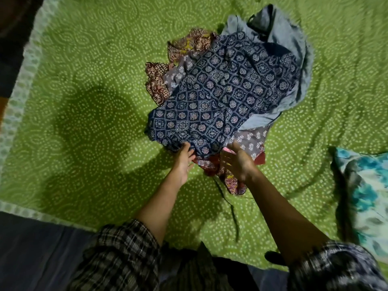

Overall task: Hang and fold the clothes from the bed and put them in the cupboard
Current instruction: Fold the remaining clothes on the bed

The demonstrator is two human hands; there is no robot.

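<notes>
- The bed is covered by a green bedsheet (94, 59) — soft and slightly rumpled, printed all over with curls of white dots, with a pale patterned border (27, 66) down the left side of the frame.
- A loose pile of clothes lies on the sheet, right of centre in the upper half of the frame.
- On top of the pile is a navy printed garment (220, 97), thin and creased, with white flower medallions in a lattice.
- A plain grey-blue cloth (294, 38) bunches up behind it at the upper right.
- A maroon printed cloth (157, 80) pokes out at the pile's left edge.
- A grey cloth with white sprigs (252, 139) shows at the lower right edge of the pile.
- A thin dark cord (233, 211) trails from the pile toward the bottom of the frame.
- A pillow (365, 196) in teal and white flowers lies at the right edge, well apart from the pile.
- The left hand (183, 162) reaches the near hem of the navy garment; its fingers (190, 152) touch the fabric, but whether they pinch it cannot be told.
- The right hand (237, 162) is blurred, its fingers spread and loose, just beside the hem and above reddish cloth at the pile's near edge.
- Checked sleeves (121, 248) fill the bottom of the frame.
</notes>
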